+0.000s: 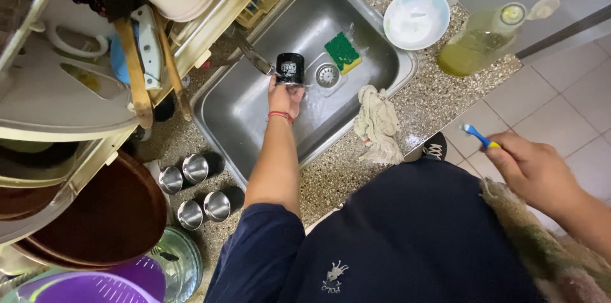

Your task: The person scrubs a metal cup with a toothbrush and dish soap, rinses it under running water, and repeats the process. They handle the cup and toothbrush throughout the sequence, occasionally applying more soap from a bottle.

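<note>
Small black cylindrical cup (290, 68) pinched in left hand (284, 96) under the metal tap (251, 56), above the steel sink (242, 109). Just beyond: round drain (327, 75), green-and-yellow sponge (342, 53). Off right over pale floor tiles (560, 96), right hand (533, 169) clenched around a blue-and-yellow toothbrush (480, 137). Speckled stone counter (439, 96) all round.

Speckled stone counter (439, 96), white bowl (416, 18), rag (378, 123), steel cups (194, 168)
</note>
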